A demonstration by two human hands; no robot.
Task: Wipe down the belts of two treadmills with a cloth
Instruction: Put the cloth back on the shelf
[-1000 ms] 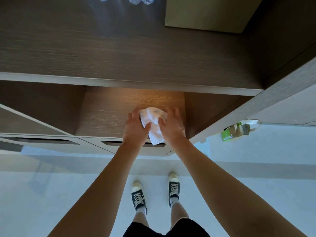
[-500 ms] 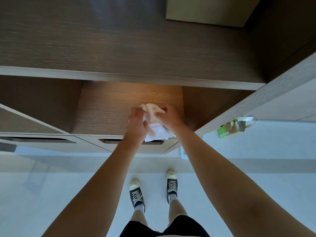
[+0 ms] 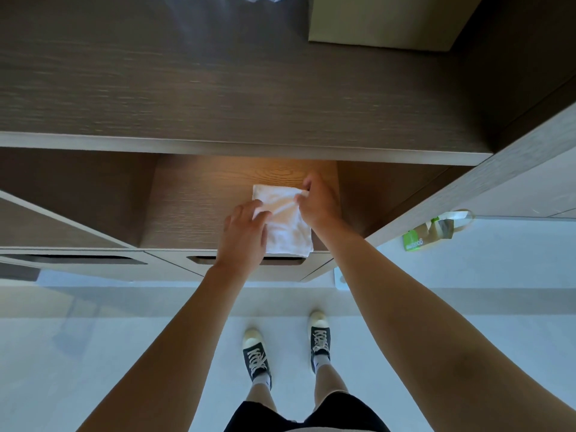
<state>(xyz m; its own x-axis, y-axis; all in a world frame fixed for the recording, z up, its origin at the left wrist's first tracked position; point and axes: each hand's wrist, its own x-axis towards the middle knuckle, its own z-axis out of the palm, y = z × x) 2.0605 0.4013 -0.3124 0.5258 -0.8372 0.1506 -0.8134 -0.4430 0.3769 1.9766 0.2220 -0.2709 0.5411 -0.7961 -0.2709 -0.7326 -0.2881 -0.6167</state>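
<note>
A white cloth (image 3: 285, 226) lies spread and folded on the lit wooden shelf (image 3: 199, 207) of an open cabinet niche. My left hand (image 3: 244, 236) rests on the cloth's left edge, its fingertips pinching a fold there. My right hand (image 3: 318, 204) pinches the cloth's upper right corner between thumb and fingers. No treadmill is in view.
A dark wooden countertop (image 3: 218, 88) juts out above the niche, with a beige box (image 3: 386, 20) at its back. Drawer fronts with slot handles (image 3: 78, 260) sit below. A green and brown bag (image 3: 433, 232) hangs at the right. My shoes (image 3: 319, 341) stand on the pale floor.
The cloth was bunched between both hands; now it lies flatter and more spread out on the shelf. My right hand moved up to its far corner, my left hand down to its left edge.
</note>
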